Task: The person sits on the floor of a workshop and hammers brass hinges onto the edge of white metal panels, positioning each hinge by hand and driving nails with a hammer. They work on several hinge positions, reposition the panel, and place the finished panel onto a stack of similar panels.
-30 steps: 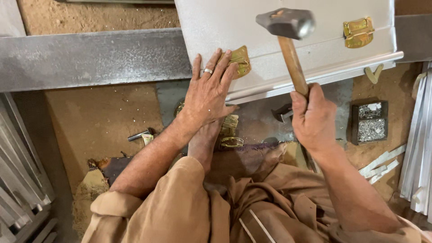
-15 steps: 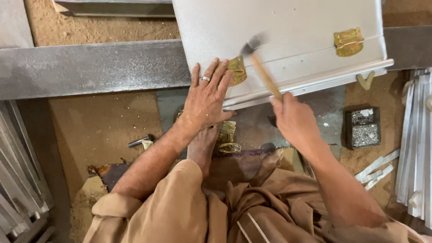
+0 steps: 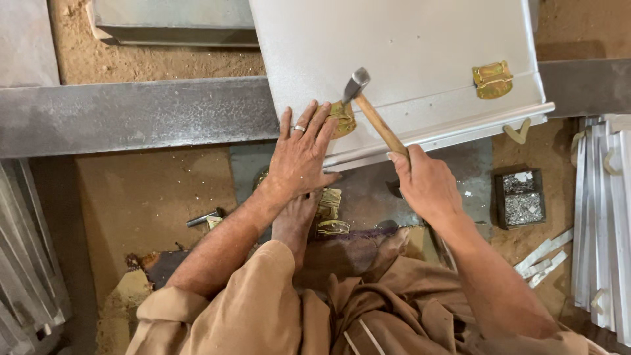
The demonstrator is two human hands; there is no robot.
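Your left hand [image 3: 301, 154] lies flat and spread on the near edge of the grey metal sheet [image 3: 401, 52], fingertips touching the brass hinge [image 3: 342, 118]. Your right hand [image 3: 426, 185] is closed around the wooden handle of the hammer [image 3: 371, 112], whose steel head sits just above and right of that hinge. A second brass hinge [image 3: 491, 79] lies farther right on the sheet, well apart from both hands.
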